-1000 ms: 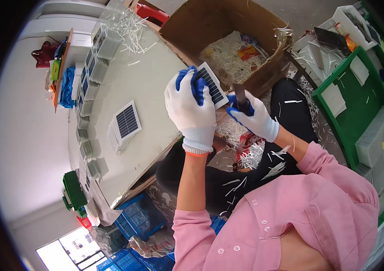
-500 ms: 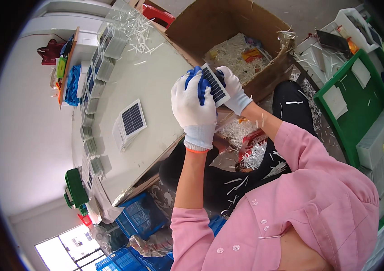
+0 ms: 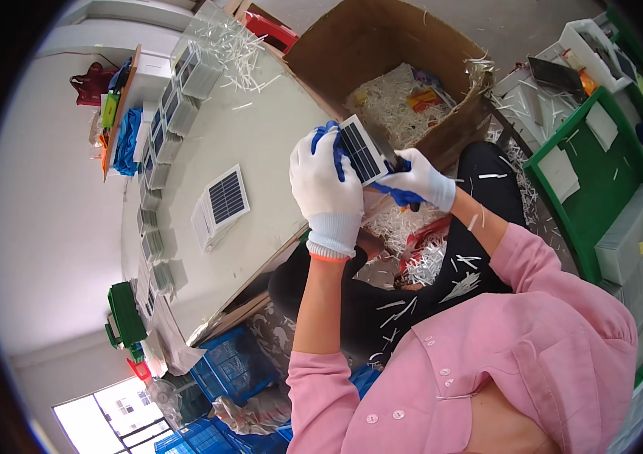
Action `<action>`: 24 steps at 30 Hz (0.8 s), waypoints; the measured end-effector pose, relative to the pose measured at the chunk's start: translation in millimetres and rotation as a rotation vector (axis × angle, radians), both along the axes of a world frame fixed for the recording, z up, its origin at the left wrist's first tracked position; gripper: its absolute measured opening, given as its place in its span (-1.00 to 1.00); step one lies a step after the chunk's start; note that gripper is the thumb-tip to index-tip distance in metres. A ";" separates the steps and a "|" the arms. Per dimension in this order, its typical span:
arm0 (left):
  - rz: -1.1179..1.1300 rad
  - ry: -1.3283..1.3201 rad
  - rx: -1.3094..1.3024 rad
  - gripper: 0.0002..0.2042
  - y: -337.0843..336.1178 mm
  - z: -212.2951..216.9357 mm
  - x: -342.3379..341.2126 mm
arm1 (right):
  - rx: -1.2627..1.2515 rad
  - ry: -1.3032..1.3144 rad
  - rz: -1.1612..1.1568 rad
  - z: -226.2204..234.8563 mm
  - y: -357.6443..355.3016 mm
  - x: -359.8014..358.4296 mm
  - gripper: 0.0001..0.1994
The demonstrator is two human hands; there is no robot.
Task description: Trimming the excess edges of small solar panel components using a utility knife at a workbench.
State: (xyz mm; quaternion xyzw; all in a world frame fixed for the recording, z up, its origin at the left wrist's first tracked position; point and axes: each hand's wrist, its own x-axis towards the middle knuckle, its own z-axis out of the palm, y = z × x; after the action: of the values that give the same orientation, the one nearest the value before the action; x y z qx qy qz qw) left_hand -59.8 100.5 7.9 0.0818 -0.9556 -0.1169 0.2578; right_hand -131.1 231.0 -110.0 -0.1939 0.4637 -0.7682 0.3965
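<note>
My left hand (image 3: 326, 181), in a white glove with blue palm coating, is closed on a small solar panel (image 3: 361, 153) with dark cells and a white border. The panel is tilted over the cardboard box's near side. In the same kind of glove, my right hand (image 3: 421, 180) grips a dark-handled tool (image 3: 391, 157) whose greyish blade lies along the panel's right edge. Its exact kind is hard to make out. Left of my hands, a fanned pile of similar panels (image 3: 227, 198) lies on the table.
A pale table (image 3: 261, 136) carries stacks of panels (image 3: 161, 132) along its far left edge and white strips (image 3: 242, 57) at the back. An open cardboard box (image 3: 329, 53) holds more strips. At right is a green tray (image 3: 601, 174); blue crates (image 3: 234, 363) stand lower left.
My right hand has moved down and right from behind the panel, bringing the dark-handled tool into sight at its edge. The panel has turned to show more of its face.
</note>
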 end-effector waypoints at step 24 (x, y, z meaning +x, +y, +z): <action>-0.050 0.017 -0.084 -0.63 14.6 -9.0 -25.4 | 0.176 0.400 -0.578 -107.0 -147.5 -67.8 -0.71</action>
State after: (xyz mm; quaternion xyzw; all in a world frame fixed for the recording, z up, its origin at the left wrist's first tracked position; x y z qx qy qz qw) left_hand -85.3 115.2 -1.1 0.0460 -0.9592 -0.0837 0.2662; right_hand -198.9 83.5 -216.9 -0.1665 0.6320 -0.7526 0.0795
